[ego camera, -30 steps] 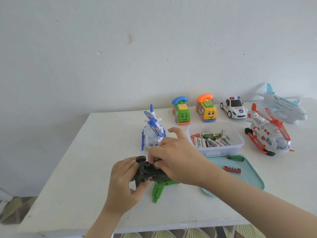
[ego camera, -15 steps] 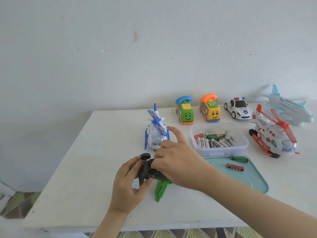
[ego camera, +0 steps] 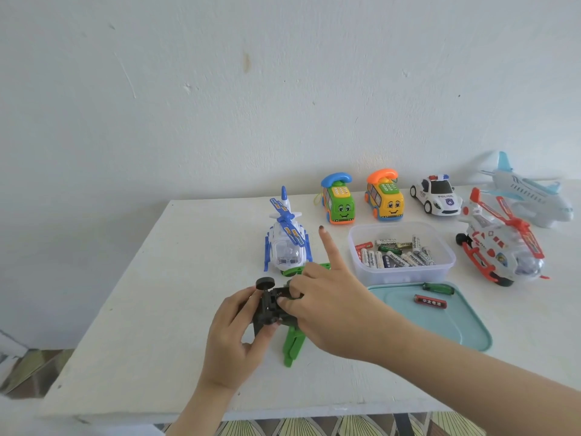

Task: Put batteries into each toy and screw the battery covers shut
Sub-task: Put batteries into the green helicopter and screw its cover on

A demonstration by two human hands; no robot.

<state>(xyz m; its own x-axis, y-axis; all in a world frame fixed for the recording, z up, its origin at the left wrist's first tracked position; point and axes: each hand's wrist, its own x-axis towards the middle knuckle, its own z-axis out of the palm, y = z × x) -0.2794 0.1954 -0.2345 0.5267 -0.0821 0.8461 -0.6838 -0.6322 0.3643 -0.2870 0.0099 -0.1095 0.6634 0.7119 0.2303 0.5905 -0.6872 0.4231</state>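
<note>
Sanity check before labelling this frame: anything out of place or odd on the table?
Mostly tidy. One red battery lies loose on the teal tray beside the green-handled screwdriver, apart from the rest in the clear tub. The green-and-black toy is belly-up in the left hand, under the right hand.
</note>
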